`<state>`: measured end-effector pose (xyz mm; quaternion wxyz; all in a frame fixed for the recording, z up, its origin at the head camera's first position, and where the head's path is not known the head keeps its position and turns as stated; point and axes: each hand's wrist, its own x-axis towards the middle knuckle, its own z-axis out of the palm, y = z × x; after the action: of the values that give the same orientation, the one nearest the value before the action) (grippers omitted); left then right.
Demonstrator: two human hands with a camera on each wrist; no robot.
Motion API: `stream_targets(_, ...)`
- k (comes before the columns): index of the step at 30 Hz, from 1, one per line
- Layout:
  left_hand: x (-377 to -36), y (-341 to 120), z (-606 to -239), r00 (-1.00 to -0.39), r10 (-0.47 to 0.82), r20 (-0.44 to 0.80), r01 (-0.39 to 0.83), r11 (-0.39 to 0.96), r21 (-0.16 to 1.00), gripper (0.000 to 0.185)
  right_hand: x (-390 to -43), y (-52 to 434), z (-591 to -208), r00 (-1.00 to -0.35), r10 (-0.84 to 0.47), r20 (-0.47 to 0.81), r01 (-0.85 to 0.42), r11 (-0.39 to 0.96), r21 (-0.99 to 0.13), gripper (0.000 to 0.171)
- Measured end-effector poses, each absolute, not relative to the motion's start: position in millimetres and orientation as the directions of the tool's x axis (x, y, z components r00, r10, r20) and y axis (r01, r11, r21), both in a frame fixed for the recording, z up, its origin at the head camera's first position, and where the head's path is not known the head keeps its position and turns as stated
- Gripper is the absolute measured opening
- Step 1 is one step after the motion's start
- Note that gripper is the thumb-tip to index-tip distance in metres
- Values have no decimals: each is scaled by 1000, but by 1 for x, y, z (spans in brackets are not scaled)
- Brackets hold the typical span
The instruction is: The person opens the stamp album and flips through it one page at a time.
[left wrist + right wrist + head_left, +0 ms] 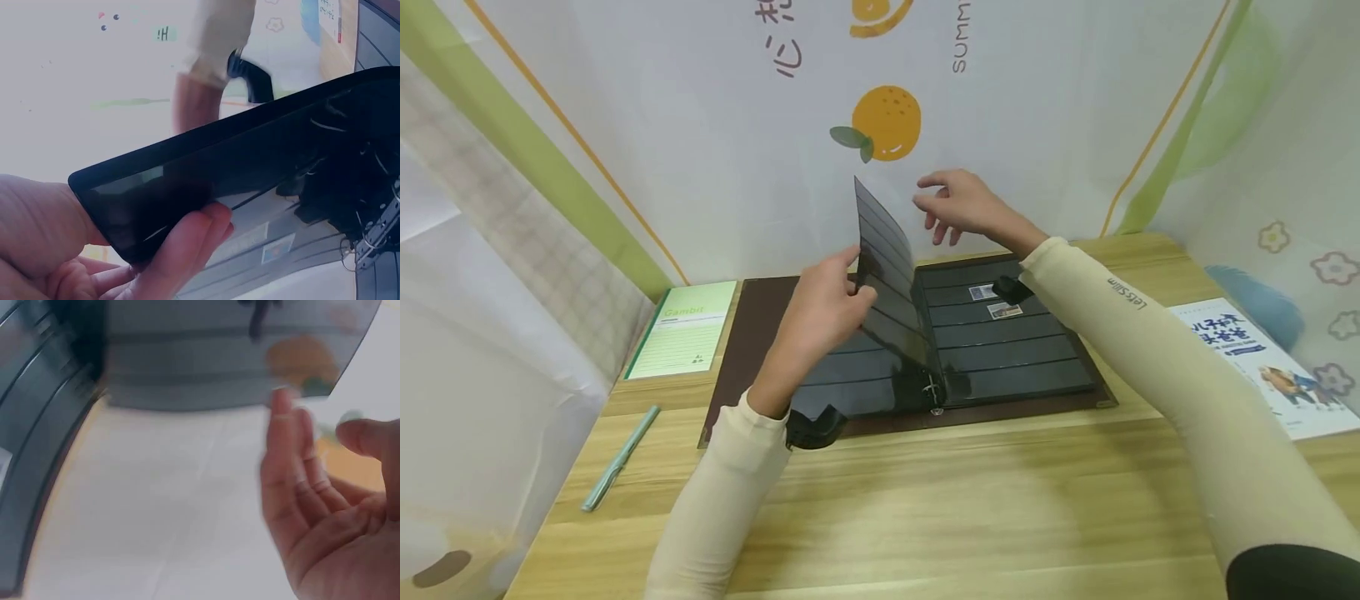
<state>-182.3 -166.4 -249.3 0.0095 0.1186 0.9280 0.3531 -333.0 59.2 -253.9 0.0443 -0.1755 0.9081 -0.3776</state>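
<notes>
The left hand point(820, 312) pinches the near-left edge of a black stock-book page point(891, 283) standing almost upright over the binder rings point(934, 392). The right hand point(958, 204), fingers spread and holding nothing, hovers just right of the page's far top corner.

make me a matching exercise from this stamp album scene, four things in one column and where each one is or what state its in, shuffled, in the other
Things:
1. black album page
2. green notebook
3. teal pen
4. right hand

Places or states:
A. lying on the wooden table near its left edge, in front of the notebook
B. lifted upright, pinched at its edge by the left hand
C. open, fingers relaxed, beside the raised page and holding nothing
D. flat on the table, left of the open album

Pairs: 1-B, 2-D, 3-A, 4-C
</notes>
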Motion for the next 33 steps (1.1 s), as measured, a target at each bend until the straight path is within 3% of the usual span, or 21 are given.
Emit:
stream_targets(9,-182,-179,-259,-985,172,16,138,733,666,68,-334,138,-303,-928,-370,-27,-321,837,-443,53)
stream_targets(14,-182,-189,-265,-986,166,22,138,737,662,67,-329,173,-338,-904,-404,-136,-345,881,-325,67)
stream_targets(21,-181,-201,-270,-984,175,29,150,731,665,67,-318,190,-375,-875,-410,-258,-316,887,-335,90)
stream_targets(33,-178,-215,-276,-986,163,36,145,728,670,65,-316,190,-381,-864,-408,-294,-298,886,-354,98)
